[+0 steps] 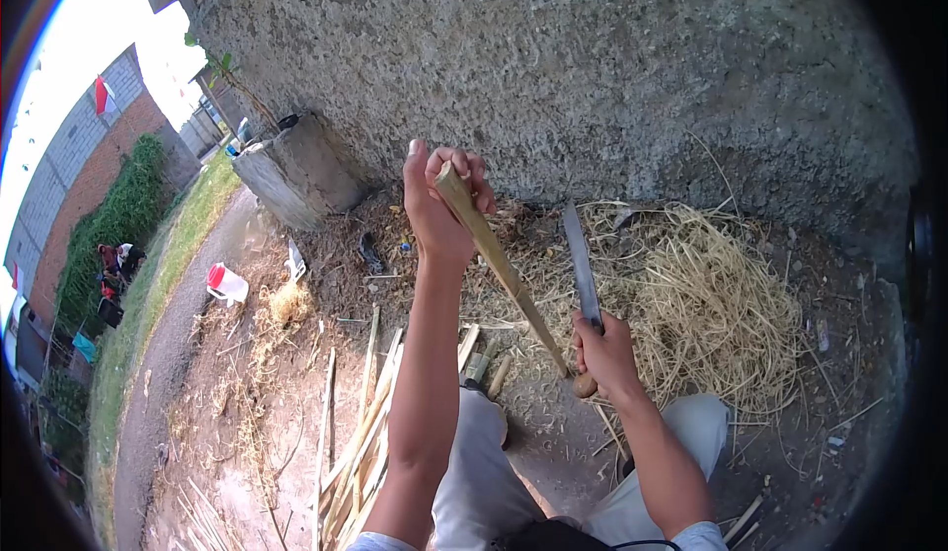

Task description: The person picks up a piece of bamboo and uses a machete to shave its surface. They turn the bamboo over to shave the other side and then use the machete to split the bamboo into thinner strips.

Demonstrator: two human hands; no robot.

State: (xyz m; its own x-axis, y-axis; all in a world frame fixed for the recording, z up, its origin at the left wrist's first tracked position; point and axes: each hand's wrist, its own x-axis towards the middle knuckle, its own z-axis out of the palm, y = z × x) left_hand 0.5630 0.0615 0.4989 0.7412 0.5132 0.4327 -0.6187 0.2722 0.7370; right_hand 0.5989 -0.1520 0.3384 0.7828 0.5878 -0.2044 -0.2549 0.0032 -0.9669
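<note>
My left hand (444, 210) is raised in front of the wall, its fingers curled round the upper end of a split bamboo stick (504, 270) and its thumb pointing up. The stick slants down to the right, and its lower end comes close to my right hand (609, 355). That hand is closed on the handle of a machete (581, 267), with the long blade pointing up and away from me. The rounded wooden butt of the handle shows below my fist. Blade and stick appear apart.
A heap of pale bamboo shavings (726, 314) lies at right by the rough wall (553, 67). Split bamboo strips (360, 423) lie beside my left leg. Further left are a white jug with a red lid (227, 282), a concrete planter (306, 176) and a path (178, 354).
</note>
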